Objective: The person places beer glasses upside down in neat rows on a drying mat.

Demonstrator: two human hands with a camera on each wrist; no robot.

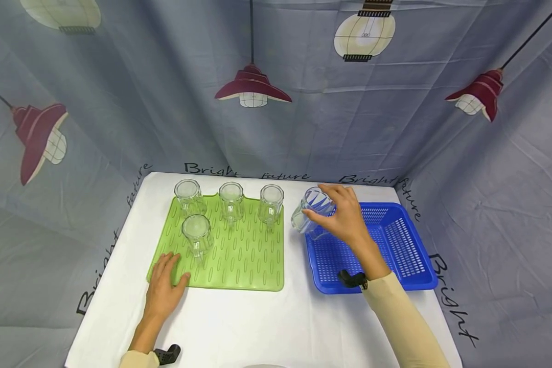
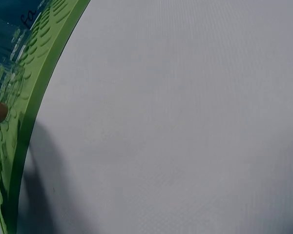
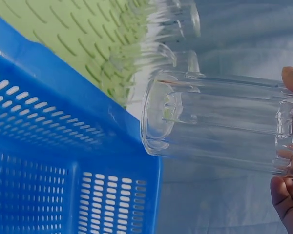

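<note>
My right hand holds a clear drinking glass, tilted, over the left rim of the blue basket. In the right wrist view the glass lies nearly sideways, with my fingertips and thumb about one end. My left hand rests at the front left corner of the green mat, fingers spread and relaxed. Several clear glasses stand on that mat: one at the front left near my left fingers, the others along the back edge, including a right-hand one.
A white tabletop lies under the mat and basket. Grey curtains printed with lamps hang behind and on both sides. A strip of white table separates the mat from the basket.
</note>
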